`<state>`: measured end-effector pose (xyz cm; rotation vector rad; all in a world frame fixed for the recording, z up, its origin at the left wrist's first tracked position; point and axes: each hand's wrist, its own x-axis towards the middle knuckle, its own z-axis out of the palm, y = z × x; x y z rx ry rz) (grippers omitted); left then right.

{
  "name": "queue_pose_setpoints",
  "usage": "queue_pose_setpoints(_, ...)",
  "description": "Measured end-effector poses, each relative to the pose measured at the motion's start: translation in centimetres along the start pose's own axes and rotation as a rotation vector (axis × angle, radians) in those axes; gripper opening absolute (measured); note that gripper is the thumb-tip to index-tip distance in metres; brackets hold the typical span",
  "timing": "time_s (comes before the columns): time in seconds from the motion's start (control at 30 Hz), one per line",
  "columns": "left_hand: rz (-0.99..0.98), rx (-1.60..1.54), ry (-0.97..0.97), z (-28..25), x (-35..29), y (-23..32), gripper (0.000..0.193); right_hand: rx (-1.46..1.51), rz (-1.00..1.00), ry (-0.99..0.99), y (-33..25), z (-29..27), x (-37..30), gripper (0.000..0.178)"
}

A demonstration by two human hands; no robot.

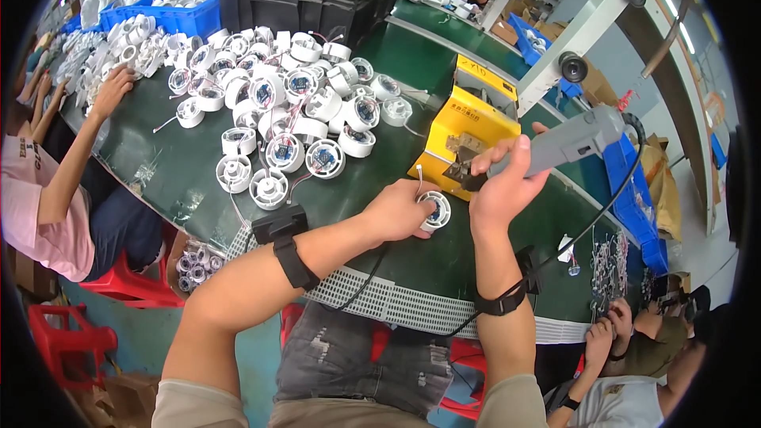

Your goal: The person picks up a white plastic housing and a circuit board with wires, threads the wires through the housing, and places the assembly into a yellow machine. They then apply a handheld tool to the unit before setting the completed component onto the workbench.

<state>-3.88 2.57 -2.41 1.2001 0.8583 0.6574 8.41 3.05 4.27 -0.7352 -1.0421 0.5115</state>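
My left hand (398,210) is closed on a white round plastic housing (437,211), which has a circuit board inside and a thin wire with a small connector standing up. My right hand (507,190) grips a grey corded electric screwdriver (567,145), tilted with its body up to the right. The screwdriver's nose points at the front of a yellow box-shaped screw feeder (478,115); my fingers hide whether its tip touches. To the left lies a pile of similar white housings (325,158), many with blue circuit boards and loose wires.
A black bin (309,12) and a blue bin (178,14) of parts stand behind the pile. The tool's cord (590,226) crosses on the right, near bundled wires (609,273). A perforated white strip (380,297) edges the green table. People sit left, right and across.
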Motion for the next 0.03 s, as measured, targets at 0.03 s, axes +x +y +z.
queue_pose_setpoints(0.03, 0.003, 0.002, -0.009, 0.01, 0.15, 0.14, 0.038, 0.025, 0.01, -0.027, -0.1, -0.38, -0.38, 0.032)
